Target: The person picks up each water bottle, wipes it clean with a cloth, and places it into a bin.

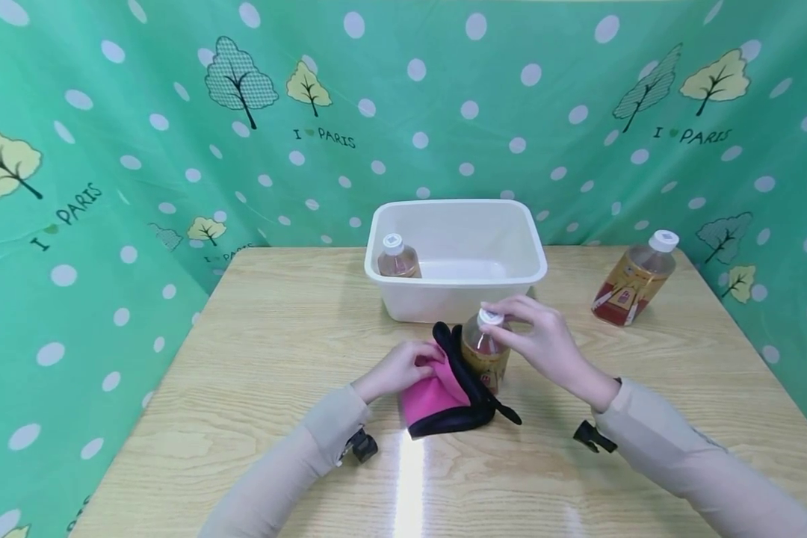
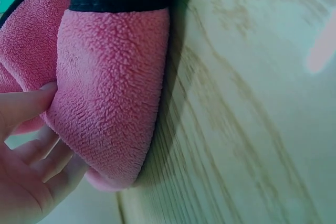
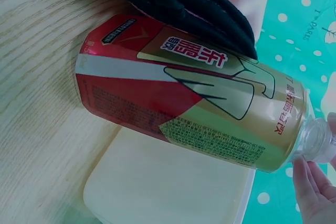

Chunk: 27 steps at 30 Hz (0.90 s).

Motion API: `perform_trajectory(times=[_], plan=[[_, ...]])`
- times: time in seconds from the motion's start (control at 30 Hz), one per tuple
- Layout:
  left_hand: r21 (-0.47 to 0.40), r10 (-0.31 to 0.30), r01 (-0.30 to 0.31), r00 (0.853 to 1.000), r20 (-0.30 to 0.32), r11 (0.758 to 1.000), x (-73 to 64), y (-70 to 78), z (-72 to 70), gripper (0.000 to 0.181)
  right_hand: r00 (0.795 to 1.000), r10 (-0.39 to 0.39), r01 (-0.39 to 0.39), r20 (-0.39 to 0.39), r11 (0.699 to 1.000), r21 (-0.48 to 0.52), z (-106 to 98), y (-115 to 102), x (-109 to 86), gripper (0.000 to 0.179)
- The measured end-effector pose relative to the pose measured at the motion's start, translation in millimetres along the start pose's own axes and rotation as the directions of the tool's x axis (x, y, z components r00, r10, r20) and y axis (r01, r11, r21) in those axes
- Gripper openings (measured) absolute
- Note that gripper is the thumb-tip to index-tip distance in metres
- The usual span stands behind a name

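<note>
My left hand [image 1: 413, 366] pinches a folded pink fleece cloth with black edging [image 1: 433, 396] above the table. In the left wrist view the thumb and fingers grip the pink cloth [image 2: 107, 87] along a fold. Right against the cloth's black edge stands a drink bottle [image 1: 486, 357] with a gold and red label. My right hand [image 1: 538, 332] holds this bottle by its white cap and neck from above. The right wrist view shows the bottle [image 3: 194, 93] with the black edging [image 3: 184, 9] touching its side.
Behind the hands stands a white plastic bin [image 1: 453, 299] with one capped bottle [image 1: 398, 258] inside at its left. Another bottle [image 1: 632, 280] stands at the right rear of the wooden table [image 1: 276, 321]. A green dotted curtain [image 1: 444, 97] hangs behind.
</note>
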<state>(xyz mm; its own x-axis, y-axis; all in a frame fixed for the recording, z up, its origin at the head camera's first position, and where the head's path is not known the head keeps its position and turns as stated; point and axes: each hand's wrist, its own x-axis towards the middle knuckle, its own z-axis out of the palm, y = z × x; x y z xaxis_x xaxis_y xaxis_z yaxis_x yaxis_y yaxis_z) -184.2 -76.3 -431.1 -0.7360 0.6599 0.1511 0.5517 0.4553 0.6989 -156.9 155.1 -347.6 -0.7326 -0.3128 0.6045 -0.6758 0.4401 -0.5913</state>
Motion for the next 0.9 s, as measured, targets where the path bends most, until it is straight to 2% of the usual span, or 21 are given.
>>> perform_trajectory(times=[0.17,0.5,0.67,0.9], plan=[[-0.022,0.028,-0.029,0.999,-0.035,0.999,-7.7,-0.9,-3.7,0.015,1.000,-0.003,0.003,0.007,1.000,-0.010,0.7,-0.8,0.1,0.030],[-0.079,-0.024,0.018,0.996,-0.082,0.997,-19.8,-0.7,-9.4,0.019,0.997,-0.055,0.050,-0.059,0.995,-0.080,1.4,-5.3,0.3,0.038],[-0.101,-0.052,0.043,0.995,-0.089,0.994,-22.8,-1.2,-10.3,0.020,0.997,-0.038,0.028,-0.074,0.990,-0.136,4.2,-11.1,1.9,0.036],[-0.111,-0.045,0.034,0.995,-0.094,0.993,-25.7,-0.9,-10.2,0.021,0.997,-0.005,-0.005,-0.075,0.991,-0.135,6.2,-13.6,1.4,0.029]])
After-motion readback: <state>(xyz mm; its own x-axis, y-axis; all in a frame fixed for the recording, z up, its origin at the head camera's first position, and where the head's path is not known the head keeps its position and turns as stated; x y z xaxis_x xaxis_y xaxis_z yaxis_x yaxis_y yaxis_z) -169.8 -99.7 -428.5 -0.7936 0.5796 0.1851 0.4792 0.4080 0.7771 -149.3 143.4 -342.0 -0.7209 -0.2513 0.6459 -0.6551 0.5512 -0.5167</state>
